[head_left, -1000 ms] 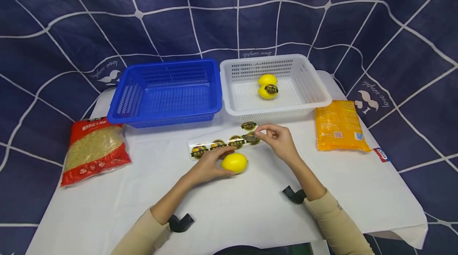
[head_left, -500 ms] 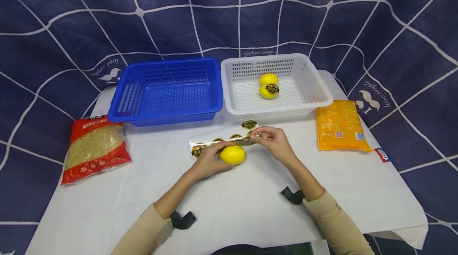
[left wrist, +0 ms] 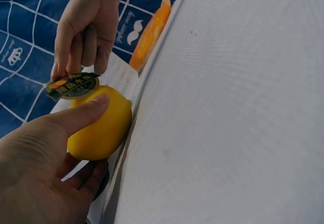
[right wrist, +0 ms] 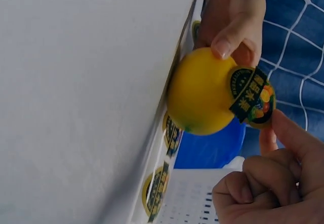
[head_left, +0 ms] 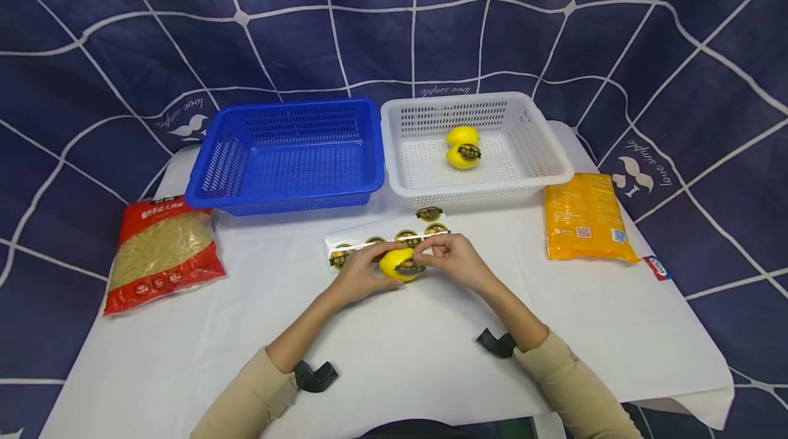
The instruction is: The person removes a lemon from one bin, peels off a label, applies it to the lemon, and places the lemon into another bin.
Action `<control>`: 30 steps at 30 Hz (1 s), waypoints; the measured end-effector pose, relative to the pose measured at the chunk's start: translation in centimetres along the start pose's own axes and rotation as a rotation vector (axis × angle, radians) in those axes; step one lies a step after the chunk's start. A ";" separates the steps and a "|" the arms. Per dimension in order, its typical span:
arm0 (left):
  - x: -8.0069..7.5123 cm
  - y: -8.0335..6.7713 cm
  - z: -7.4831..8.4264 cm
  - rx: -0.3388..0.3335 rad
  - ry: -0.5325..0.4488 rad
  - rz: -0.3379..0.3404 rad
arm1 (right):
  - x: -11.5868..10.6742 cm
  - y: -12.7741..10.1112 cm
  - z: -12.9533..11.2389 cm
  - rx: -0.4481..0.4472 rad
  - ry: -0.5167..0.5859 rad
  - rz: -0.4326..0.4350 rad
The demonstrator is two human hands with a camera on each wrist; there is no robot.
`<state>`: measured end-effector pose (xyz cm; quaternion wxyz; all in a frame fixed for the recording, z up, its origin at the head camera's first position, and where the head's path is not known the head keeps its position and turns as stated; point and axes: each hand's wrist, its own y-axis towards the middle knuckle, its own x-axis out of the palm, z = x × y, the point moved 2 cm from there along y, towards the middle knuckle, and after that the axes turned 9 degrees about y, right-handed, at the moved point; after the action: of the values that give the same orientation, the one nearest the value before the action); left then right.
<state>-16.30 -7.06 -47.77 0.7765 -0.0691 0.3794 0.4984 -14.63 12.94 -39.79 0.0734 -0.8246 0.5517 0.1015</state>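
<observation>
White cloth covers the table (head_left: 185, 350) on which we work, with a navy netted drape behind. Our left hand (head_left: 356, 273) holds the smooth yellow lemon (head_left: 397, 263) in a curled grip near the table's middle; its long axis runs roughly left to right. Our right hand (head_left: 452, 258) pinches a round black-and-gold sticker (right wrist: 251, 96) against the lemon's right end, where half a second ago that sticker was clear of the fruit, so we judge the labelling nearly done. Just beyond lies the white backing strip of stickers (head_left: 369, 243). Farther back stand a blue perforated plastic basket (head_left: 286, 155) and a white perforated plastic basket (head_left: 542, 152) holding two lemons (head_left: 463, 145).
</observation>
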 end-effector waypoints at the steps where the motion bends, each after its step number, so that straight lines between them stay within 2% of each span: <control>1: 0.0 0.0 0.0 0.004 0.004 0.003 | 0.2 0.0 -0.3 -0.007 -0.009 0.002; 10: -0.1 0.1 0.1 -0.004 0.016 0.007 | 0.9 1.3 3.2 -0.080 -0.067 0.076; 19: -0.1 0.0 0.0 -0.005 0.019 0.008 | 1.2 1.4 3.7 -0.180 -0.184 0.156; 30: 0.0 0.0 -0.1 0.023 0.029 0.014 | 1.1 1.7 4.5 -0.247 -0.149 0.143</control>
<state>-16.40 -7.11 -47.80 0.7681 -0.0645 0.3969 0.4983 -16.16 12.35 -44.47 0.0048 -0.7760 0.5854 0.2346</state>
